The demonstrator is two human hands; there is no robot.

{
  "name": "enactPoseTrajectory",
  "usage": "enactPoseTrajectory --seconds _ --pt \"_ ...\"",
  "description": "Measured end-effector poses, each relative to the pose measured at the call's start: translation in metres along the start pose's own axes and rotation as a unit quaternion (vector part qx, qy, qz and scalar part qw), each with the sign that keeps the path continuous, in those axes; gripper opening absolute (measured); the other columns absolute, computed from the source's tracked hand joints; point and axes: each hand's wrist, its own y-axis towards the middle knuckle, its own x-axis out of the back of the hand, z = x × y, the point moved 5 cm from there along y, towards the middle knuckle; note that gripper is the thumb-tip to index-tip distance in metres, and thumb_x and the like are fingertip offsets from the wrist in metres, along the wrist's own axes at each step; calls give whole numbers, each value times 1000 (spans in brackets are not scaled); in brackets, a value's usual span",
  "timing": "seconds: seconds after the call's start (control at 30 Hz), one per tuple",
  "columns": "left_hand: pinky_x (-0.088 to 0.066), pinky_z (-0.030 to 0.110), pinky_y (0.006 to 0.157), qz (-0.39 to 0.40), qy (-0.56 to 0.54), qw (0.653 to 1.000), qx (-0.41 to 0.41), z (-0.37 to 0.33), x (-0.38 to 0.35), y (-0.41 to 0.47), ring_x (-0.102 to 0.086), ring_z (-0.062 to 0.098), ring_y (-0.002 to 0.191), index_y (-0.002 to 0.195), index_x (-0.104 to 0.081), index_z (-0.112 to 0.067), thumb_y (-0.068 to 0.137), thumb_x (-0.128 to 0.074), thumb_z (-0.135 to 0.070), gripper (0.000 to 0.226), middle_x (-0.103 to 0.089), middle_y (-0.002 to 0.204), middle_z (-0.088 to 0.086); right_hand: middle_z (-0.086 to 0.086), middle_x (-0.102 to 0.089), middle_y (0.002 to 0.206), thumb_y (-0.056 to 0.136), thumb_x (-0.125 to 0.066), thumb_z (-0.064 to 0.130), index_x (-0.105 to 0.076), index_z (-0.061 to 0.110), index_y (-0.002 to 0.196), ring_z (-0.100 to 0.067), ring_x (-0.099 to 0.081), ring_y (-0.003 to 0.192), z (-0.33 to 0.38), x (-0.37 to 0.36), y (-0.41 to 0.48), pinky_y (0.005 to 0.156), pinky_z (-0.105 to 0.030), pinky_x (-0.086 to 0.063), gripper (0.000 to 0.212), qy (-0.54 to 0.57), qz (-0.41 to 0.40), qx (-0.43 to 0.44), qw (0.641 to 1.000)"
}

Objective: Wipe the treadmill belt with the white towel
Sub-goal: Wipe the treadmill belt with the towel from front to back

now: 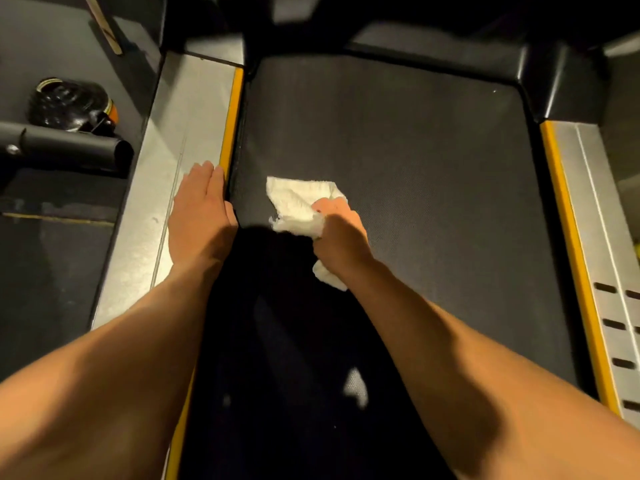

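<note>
Plainly, right hand (341, 233) fingers (325, 204) grasping white towel (294, 199) on treadmill belt (433, 150), left hand (201, 213) fingers (204, 174) flat on rail (194, 109).

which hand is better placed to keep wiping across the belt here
Right. The right hand already grips the crumpled white towel against the dark textured treadmill belt. The left hand lies flat on the grey metal side rail, apparently bracing, and holds nothing.

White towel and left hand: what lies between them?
Head view: only a bare strip of treadmill belt separates the left hand, flat on the side rail, from the white towel.
</note>
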Motion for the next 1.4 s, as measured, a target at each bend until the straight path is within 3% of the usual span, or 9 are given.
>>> enactPoseTrajectory --seconds 0.1,0.27,0.37,0.6,0.73,0.87,0.97,1.3,1.4 --pt "-27 39 115 -4 3 1000 -9 -1 2 -1 -36 29 137 144 -38 -6 94 -44 -15 52 -39 148 11 -9 -62 113 83 -60 9 -62 17 114 -29 -58 104 -3 25 -10 77 -30 -45 32 36 37 -7 999" --pt "-30 42 115 -14 27 999 -10 -3 1 -2 -39 31 135 144 -39 -6 95 -45 -16 50 -41 146 12 -8 -64 117 82 -55 7 -63 14 114 -29 -56 110 -53 98 28 79 -25 -36 33 23 -120 -28 992" --pt "-29 39 116 -26 37 999 -19 -4 1 -1 -38 30 135 144 -40 -5 95 -45 -14 50 -41 147 12 -10 -61 110 79 -59 7 -62 14 109 -30 -58 101 -91 76 30 69 -24 -36 31 56 -65 -89 992" --pt "-27 39 115 -21 44 999 -24 -5 1 -4 -37 33 136 144 -39 -4 94 -46 -13 52 -39 149 14 1 -58 93 83 -64 26 -60 24 95 -23 -59 88 -71 32 -43 68 -29 -43 13 -43 58 139 988" --pt "-27 39 114 -16 75 997 -30 -9 1 -4 -36 34 134 144 -38 -5 95 -46 -13 51 -37 149 15 -1 -48 81 78 -54 17 -43 24 74 -30 -52 77 -81 82 11 61 -31 -31 13 -95 -97 107 985" --pt "-40 47 100 -9 106 994 -10 -16 4 -1 -45 37 121 134 -46 -4 93 -48 -13 43 -45 137 18 -13 -52 107 84 -63 39 -54 16 102 -37 -47 99 -102 68 29 70 -38 -39 31 -115 -84 76 987" --pt "-45 50 90 -7 108 991 79 -35 10 0 -51 42 110 121 -52 -2 91 -49 -15 33 -52 123 21 -13 -52 116 84 -64 19 -49 12 120 -34 -42 104 -100 47 7 71 -42 -40 39 -178 -105 90 974" --pt "-33 50 109 87 84 992 -37 -111 -46 -57 -38 39 130 142 -39 -15 92 -49 -24 52 -37 144 16 -17 -61 107 78 -50 1 -60 12 107 -41 -54 97 -142 98 31 67 -33 -34 33 -88 -172 23 981" --pt "-23 50 115 107 132 983 -70 -107 -48 -62 -27 36 138 145 -33 -14 94 -47 -26 55 -27 151 19 -16 -57 101 78 -50 -2 -63 12 108 -29 -40 79 -130 77 16 63 -33 -32 36 -140 -106 117 977"
